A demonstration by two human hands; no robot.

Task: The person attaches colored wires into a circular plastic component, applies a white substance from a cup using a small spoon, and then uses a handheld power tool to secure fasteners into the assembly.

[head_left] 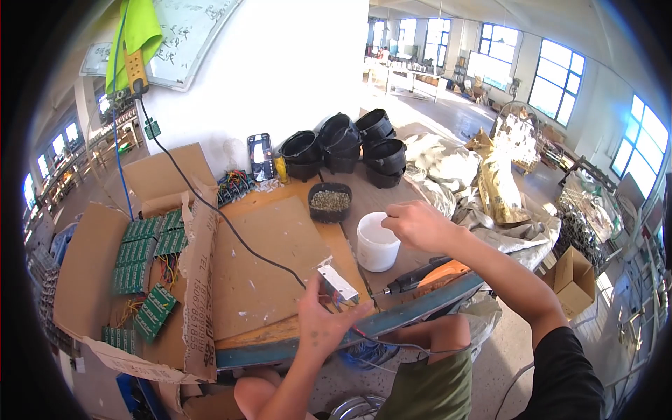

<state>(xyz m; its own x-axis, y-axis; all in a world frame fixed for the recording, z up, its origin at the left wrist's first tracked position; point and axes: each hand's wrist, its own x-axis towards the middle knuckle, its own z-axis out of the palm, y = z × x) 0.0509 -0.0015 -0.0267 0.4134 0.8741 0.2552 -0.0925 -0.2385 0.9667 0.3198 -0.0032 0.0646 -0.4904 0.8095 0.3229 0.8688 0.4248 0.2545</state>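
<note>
White oblong piece (337,281) is held by the left hand (327,316), between thumb and fingers, above the front of the table (255,355), its long axis slanting from far left to near right. It lies left of and nearer the body than the right hand (420,225), whose fingers are bunched at the white tub (376,245); anything pinched there cannot be confirmed.

The left hand (326,320) holds a small white rectangular plate (338,282) with wires beside it, while the right hand (418,224) is at the rim of a white plastic tub (376,248), near a power screwdriver (404,283).
</note>
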